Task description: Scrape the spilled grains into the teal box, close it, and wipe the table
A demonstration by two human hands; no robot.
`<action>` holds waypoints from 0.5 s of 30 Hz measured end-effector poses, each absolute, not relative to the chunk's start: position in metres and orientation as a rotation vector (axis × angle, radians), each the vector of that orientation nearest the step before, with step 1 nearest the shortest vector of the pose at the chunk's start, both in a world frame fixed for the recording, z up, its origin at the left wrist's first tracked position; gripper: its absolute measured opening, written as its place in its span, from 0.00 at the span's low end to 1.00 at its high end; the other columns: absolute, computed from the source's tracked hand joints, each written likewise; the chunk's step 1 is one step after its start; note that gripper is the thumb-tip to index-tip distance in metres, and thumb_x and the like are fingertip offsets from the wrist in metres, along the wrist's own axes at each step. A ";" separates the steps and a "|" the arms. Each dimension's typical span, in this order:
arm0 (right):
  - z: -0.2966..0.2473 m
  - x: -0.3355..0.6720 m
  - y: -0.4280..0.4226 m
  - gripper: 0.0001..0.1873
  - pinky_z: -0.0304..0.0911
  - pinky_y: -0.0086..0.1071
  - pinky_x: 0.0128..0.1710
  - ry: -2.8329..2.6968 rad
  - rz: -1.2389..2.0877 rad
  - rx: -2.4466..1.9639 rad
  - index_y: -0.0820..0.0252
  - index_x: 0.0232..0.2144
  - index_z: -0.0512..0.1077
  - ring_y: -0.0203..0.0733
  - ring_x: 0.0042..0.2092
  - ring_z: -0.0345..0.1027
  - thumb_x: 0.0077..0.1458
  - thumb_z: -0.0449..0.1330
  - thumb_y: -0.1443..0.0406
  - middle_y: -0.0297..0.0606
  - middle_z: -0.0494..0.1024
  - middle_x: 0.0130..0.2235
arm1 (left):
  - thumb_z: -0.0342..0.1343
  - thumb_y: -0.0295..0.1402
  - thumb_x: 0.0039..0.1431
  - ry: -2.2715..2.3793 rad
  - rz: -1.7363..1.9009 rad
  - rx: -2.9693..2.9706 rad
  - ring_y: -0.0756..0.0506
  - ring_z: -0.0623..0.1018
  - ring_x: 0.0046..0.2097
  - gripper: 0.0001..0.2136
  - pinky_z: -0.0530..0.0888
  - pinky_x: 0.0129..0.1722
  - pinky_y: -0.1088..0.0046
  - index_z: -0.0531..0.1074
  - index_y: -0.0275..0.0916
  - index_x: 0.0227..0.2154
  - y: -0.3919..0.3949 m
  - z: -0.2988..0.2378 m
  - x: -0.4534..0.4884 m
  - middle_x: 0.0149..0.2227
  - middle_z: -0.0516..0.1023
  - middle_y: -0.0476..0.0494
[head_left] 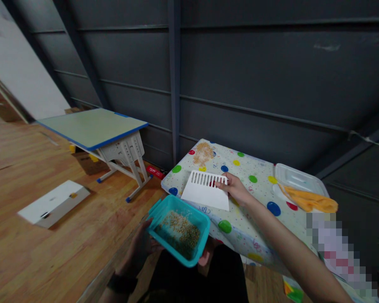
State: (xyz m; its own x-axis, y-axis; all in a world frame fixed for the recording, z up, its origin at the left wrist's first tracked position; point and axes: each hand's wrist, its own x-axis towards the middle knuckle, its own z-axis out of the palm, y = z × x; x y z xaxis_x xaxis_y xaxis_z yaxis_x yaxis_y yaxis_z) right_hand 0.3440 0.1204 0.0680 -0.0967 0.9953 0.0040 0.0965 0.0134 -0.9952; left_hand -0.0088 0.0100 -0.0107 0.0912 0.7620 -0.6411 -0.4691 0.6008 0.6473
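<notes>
My left hand (142, 242) grips the left side of a teal plastic container (194, 215), tilted below the table's near edge. Inside the container lie yellow, bean-like grains (185, 227) mixed with finer white grains. In my right hand (237, 189) is a white flat scraper (204, 197) with a row of slots along its top. My fingers close on its right end, just over the tablecloth near the container. Farther back, a spread of yellowish and white grains (204, 153) lies on the patterned tablecloth (248, 166).
A clear lid (298, 179) and an orange cloth (316, 200) lie at the table's right end. Left of me are a blue-edged desk (96, 126) and a white box (55, 204) on the floor. A dark panelled wall (255, 75) stands behind the table.
</notes>
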 end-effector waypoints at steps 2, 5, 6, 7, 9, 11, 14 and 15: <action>0.069 0.345 0.128 0.27 0.58 0.30 0.25 -1.287 1.140 -1.254 0.55 0.31 0.65 0.37 0.27 0.65 0.40 0.74 0.49 0.30 0.74 0.27 | 0.55 0.41 0.64 1.141 0.932 0.303 0.36 0.85 0.38 0.27 0.82 0.37 0.57 0.61 0.39 0.63 0.009 -0.009 -0.008 0.38 0.83 0.41; 0.066 0.347 0.141 0.29 0.58 0.31 0.24 -1.167 1.012 -1.289 0.54 0.30 0.64 0.38 0.26 0.64 0.37 0.74 0.47 0.30 0.73 0.27 | 0.56 0.42 0.64 1.120 0.949 0.315 0.35 0.85 0.37 0.29 0.81 0.35 0.57 0.59 0.40 0.65 0.007 -0.011 -0.009 0.38 0.83 0.41; 0.064 0.348 0.144 0.29 0.58 0.31 0.24 -1.144 0.991 -1.297 0.54 0.30 0.64 0.38 0.26 0.64 0.37 0.74 0.46 0.30 0.73 0.27 | 0.56 0.42 0.64 1.113 0.959 0.317 0.35 0.85 0.36 0.29 0.81 0.35 0.57 0.59 0.40 0.65 0.006 -0.012 -0.010 0.38 0.83 0.41; 0.062 0.349 0.145 0.30 0.59 0.31 0.24 -1.133 0.983 -1.305 0.54 0.30 0.64 0.38 0.26 0.64 0.36 0.74 0.46 0.30 0.74 0.27 | 0.55 0.42 0.64 1.106 0.965 0.318 0.35 0.85 0.36 0.29 0.81 0.35 0.58 0.59 0.40 0.65 0.006 -0.013 -0.010 0.38 0.84 0.40; 0.057 0.349 0.145 0.30 0.58 0.31 0.24 -1.142 0.987 -1.321 0.54 0.30 0.64 0.38 0.26 0.64 0.36 0.74 0.46 0.30 0.74 0.26 | 0.57 0.42 0.64 1.100 0.973 0.314 0.35 0.85 0.38 0.29 0.81 0.35 0.60 0.60 0.39 0.64 0.005 -0.013 -0.011 0.39 0.84 0.39; 0.054 0.350 0.141 0.30 0.57 0.31 0.24 -1.169 1.010 -1.328 0.54 0.29 0.64 0.38 0.26 0.64 0.36 0.74 0.45 0.30 0.74 0.26 | 0.58 0.41 0.63 1.094 0.977 0.307 0.34 0.85 0.39 0.29 0.81 0.35 0.60 0.61 0.39 0.64 0.004 -0.011 -0.011 0.40 0.84 0.38; 0.054 0.348 0.132 0.29 0.59 0.31 0.26 -1.222 1.079 -1.304 0.55 0.29 0.65 0.38 0.27 0.65 0.36 0.74 0.46 0.30 0.74 0.27 | 0.55 0.40 0.64 1.089 0.974 0.333 0.35 0.85 0.37 0.26 0.81 0.34 0.60 0.62 0.39 0.63 0.004 -0.006 -0.008 0.41 0.84 0.38; 0.054 0.347 0.130 0.29 0.58 0.30 0.26 -1.236 1.104 -1.297 0.55 0.29 0.65 0.38 0.27 0.65 0.37 0.74 0.46 0.30 0.74 0.27 | 0.54 0.40 0.64 1.095 0.980 0.343 0.36 0.85 0.36 0.25 0.80 0.33 0.61 0.62 0.38 0.62 0.005 -0.004 -0.007 0.40 0.84 0.39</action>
